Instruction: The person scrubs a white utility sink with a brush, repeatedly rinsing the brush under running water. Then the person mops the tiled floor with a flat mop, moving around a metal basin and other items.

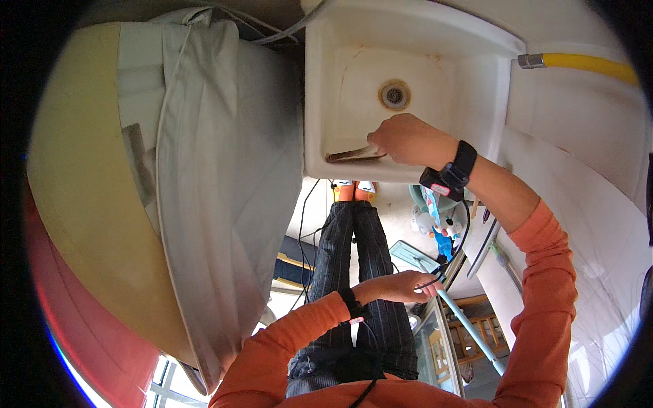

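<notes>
My right hand (403, 140) reaches over the front edge of a white ceramic sink (352, 71), fingers closed on one end of a flat, dark-edged object (352, 154). This object slants along the sink's near wall, its far end at the near left corner; its exact kind I cannot tell. The round metal drain (394, 95), ringed with brown stain, lies just beyond that hand. My left hand (405, 286) is lower, before my legs, with its fingers curled around a black cable (461, 239). Close behind its fingertips runs a pale blue pole (472, 324).
A grey fabric cover (214, 178) drapes over something bulky left of the sink. A yellow hose (586, 65) lies at the upper right. Below the sink are a green basin (444, 201), bottles and a flat mop head (413, 255). Black cables hang beside my legs.
</notes>
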A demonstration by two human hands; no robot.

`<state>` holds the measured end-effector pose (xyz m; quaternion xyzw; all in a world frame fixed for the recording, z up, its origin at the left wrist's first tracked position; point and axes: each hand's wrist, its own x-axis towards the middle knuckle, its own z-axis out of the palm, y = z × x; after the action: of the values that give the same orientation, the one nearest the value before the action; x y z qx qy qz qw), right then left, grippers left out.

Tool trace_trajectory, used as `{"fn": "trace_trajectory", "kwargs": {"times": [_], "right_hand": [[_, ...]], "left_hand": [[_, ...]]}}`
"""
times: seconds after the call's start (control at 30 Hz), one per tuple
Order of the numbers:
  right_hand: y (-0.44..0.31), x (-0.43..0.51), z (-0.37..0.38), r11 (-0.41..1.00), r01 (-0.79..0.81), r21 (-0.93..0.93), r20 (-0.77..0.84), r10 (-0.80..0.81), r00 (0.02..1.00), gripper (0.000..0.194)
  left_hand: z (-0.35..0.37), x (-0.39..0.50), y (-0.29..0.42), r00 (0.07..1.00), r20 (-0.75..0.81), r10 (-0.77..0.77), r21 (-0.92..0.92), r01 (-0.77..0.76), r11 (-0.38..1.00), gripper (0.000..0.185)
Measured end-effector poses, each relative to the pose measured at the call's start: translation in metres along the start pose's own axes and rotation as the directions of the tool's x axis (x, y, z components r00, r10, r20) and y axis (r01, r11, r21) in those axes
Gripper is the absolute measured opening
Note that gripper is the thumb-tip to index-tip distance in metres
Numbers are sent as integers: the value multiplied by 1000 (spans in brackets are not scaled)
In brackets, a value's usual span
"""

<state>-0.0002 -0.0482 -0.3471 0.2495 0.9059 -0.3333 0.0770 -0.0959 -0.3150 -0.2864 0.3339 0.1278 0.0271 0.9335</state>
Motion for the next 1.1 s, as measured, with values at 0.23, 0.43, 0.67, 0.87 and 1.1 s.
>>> {"fn": "trace_trajectory", "kwargs": {"times": [0.23,0.43,0.67,0.87,1.1], "right_hand": [[66,-18,101,927,-317,-199,93,340,936,14],[116,-128,112,745,-538,-394,242,649,721,21],[67,1,118,929,-309,-203,89,332,939,17],[69,71,97,895,-445,-15,14,445,895,15],[165,-4,67,621,-777,106,-88,784,615,47]], "left_hand": [[0,9,-3,999,-14,-49,-17,49,999,40],[6,18,-8,1000,-16,11,-25,-11,1000,41],[-1,15,-7,1000,-20,-14,-59,13,998,43],[-12,2,-9,997,-67,-22,-154,12,988,52],[-15,9,2,995,-95,5,-149,-19,989,56]]}}
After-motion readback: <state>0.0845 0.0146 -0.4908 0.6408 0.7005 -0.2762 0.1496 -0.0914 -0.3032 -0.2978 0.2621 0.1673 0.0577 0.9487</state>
